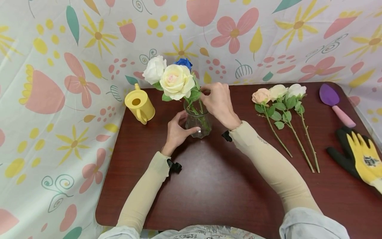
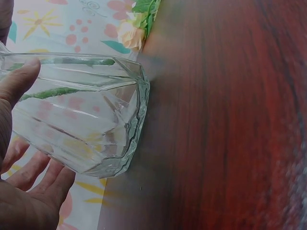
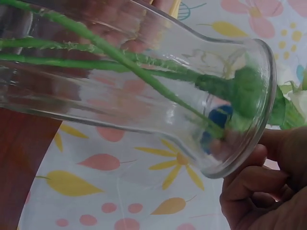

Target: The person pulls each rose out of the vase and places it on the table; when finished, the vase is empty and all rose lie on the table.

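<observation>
A clear glass vase (image 1: 198, 124) stands on the table, holding a white rose (image 1: 154, 69), a cream rose (image 1: 176, 82) and a blue rose (image 1: 184, 63). Green stems (image 3: 120, 62) cross inside the glass. My left hand (image 1: 178, 128) holds the vase from its left side, its thumb in front and the other fingers round the far side. At the rim, my right hand (image 1: 219, 103) has curled fingers and pinches among the stems and leaves (image 1: 194, 95) just above the glass. Which rose it pinches cannot be told, since the fingertips are partly hidden.
Left of the vase stands a yellow watering can (image 1: 139, 104). To the right lie a peach rose (image 1: 261, 96), a cream rose (image 1: 278, 92) and a white rose (image 1: 296, 90). Beyond them are a purple trowel (image 1: 329, 94) and yellow-black gloves (image 1: 362, 156). Patterned cloth (image 1: 128, 43) borders the table.
</observation>
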`<state>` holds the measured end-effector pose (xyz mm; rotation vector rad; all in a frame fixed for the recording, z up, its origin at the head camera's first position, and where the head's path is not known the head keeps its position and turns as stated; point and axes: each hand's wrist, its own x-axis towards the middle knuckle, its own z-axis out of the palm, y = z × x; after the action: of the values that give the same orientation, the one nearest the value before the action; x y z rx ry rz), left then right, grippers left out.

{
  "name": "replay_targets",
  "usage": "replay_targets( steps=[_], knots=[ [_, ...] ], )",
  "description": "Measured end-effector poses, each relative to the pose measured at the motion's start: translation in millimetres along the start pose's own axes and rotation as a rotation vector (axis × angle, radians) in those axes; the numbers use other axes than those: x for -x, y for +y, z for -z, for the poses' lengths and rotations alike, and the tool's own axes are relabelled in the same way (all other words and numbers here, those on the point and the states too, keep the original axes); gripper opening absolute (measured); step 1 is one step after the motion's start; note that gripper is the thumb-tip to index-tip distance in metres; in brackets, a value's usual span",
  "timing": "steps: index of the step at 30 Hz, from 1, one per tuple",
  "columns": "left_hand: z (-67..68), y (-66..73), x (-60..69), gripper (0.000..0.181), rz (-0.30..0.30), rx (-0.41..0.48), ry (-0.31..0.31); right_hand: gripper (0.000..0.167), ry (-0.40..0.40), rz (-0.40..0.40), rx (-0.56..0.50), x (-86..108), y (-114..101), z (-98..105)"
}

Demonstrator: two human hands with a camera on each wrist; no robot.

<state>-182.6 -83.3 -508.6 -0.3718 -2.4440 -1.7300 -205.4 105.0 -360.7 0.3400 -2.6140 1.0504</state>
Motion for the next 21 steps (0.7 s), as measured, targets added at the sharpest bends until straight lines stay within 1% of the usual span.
replay_targets(
  steps=[7,10,14,17,21],
  knots=[
    [-0.4,1.7,-0.4,0.078,-0.001,0.003,0.009,0.015,0.066,-0.009,-0.069,-0.2,6.2,1.6],
    [-0.6,2.7,-0.8,0.078,0.003,0.003,0.009,0.014,0.081,-0.045,-0.105,0.4,8.3,1.3],
    [-0.1,5.0,-0.8,0.079,0.03,-0.007,0.008,0.017,0.102,-0.096,-0.135,1.0,10.2,2.5],
    [0.2,6.6,-0.5,0.08,0.051,-0.014,0.006,0.018,0.132,-0.097,-0.153,1.2,12.3,4.3],
    [0.2,7.7,0.4,0.082,0.062,-0.017,0.003,0.015,0.178,-0.089,-0.176,2.4,15.8,5.7]
  ],
)
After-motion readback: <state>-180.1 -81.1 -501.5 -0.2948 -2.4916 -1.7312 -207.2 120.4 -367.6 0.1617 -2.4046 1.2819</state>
